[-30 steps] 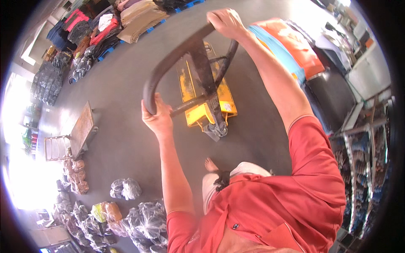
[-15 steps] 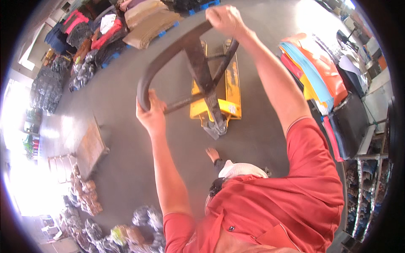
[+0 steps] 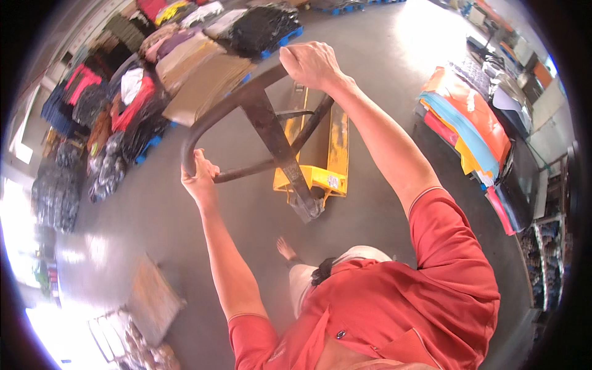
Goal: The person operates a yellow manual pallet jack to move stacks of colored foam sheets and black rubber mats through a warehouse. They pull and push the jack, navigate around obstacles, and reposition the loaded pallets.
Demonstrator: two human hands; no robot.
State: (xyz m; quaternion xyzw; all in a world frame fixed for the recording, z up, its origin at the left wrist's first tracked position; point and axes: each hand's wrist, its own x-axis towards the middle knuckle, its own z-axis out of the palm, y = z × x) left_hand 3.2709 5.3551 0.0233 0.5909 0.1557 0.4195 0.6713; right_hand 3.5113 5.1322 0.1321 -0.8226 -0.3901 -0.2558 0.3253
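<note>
A smooth grey concrete floor (image 3: 185, 216) fills the room, shining where strong light pours in at the lower left. Stacks of folded cloth on blue pallets (image 3: 154, 92) line the far left side. Bright fabric piles (image 3: 475, 129) sit to the right, beside what may be dark shelving (image 3: 546, 259)

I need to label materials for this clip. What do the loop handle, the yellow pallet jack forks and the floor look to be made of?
Loop handle: probably steel tube, dark and dull, with worn paint; both hands, left and right, grip it.
Yellow pallet jack forks: likely painted steel, flat rigid blades with scuffed yellow paint.
Floor: seems smooth grey concrete, polished or sealed, since it mirrors bright light.
</note>
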